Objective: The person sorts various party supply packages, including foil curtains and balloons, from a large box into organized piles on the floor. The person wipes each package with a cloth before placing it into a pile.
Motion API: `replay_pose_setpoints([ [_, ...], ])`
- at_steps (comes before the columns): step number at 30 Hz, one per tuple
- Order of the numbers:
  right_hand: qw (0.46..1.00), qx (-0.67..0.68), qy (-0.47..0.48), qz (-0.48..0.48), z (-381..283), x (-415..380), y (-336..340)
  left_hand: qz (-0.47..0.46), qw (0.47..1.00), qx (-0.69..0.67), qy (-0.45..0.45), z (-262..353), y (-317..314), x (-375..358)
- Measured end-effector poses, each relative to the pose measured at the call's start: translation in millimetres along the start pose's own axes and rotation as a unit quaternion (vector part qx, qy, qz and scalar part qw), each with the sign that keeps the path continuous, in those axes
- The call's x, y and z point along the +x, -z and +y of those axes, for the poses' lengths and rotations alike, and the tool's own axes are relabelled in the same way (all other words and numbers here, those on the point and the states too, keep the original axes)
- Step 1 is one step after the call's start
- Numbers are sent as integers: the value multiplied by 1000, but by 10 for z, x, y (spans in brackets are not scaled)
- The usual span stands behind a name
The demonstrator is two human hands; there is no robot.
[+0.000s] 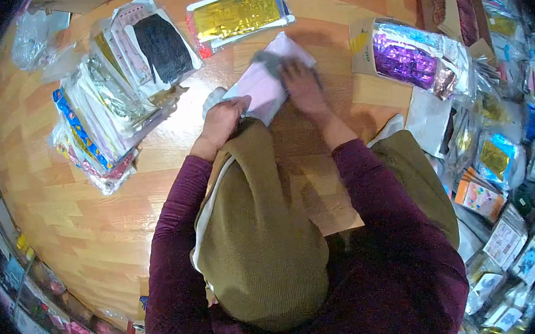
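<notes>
A flat pale pink packet [257,88] lies at a slant on the wooden floor, just beyond my knee. My left hand [222,121] is closed on its near left corner, thumb on top. At the packet's far right side is my right hand [304,87], somewhat smeared by motion. Its fingers are bent over a crumpled grey cloth [268,62] that lies against the packet. Some clear plastic [213,99] bunches up beside my left hand.
Plastic-wrapped packs, one with a black sheet [165,47], are fanned out at left. A gold foil pack [238,15] lies ahead, a purple foil pack [404,59] at right. Many packets [495,153] and an open carton [450,4] line the right side; shelves [43,288] stand at left.
</notes>
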State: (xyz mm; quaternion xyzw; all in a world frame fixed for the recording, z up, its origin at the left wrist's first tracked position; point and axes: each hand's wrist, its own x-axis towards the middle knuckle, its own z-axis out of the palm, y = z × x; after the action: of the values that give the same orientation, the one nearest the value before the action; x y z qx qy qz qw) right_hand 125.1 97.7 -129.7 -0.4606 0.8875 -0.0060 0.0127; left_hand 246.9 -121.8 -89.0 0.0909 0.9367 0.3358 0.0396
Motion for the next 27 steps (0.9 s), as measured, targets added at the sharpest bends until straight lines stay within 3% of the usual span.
replay_pose_setpoints([
  [2,998,-51,-26,-12,262,-30,53,3,1000,6,-5,36,-11,-20],
  [6,997,3,-75,-15,403,-17,134,20,1000,-8,6,48,-67,-21],
  [8,967,183,-165,59,382,-122,127,49,998,-18,17,32,-40,-10],
  [10,953,196,-207,107,269,-337,129,54,993,-79,74,33,25,-18],
  [12,788,479,-381,60,369,-719,-255,135,978,-115,112,87,131,38],
  [14,913,265,-268,154,155,-1102,-257,205,949,-207,117,211,361,196],
  [16,973,64,-170,145,175,-1413,-379,287,920,-247,96,226,432,437],
  [17,973,68,-159,150,160,-1358,-336,332,907,-251,64,256,520,581],
  [19,864,332,-371,72,117,-1259,-244,399,855,-326,67,291,584,902],
  [20,867,335,-363,71,131,-1273,-250,405,853,-321,70,303,696,990],
  [22,949,132,-278,67,202,-1247,-270,372,861,-306,166,259,935,1131],
  [23,951,135,-270,69,186,-1163,-227,379,859,-301,168,107,935,1167],
  [24,881,278,-370,97,164,-1100,-180,434,829,-308,171,-92,878,1203],
  [25,780,411,-457,120,147,-1054,-148,486,798,-313,171,-299,798,1243],
  [26,780,413,-455,119,154,-1055,-153,505,802,-246,204,-542,742,1188],
  [27,861,303,-390,120,167,-1095,-168,475,810,-236,250,-628,802,1039],
])
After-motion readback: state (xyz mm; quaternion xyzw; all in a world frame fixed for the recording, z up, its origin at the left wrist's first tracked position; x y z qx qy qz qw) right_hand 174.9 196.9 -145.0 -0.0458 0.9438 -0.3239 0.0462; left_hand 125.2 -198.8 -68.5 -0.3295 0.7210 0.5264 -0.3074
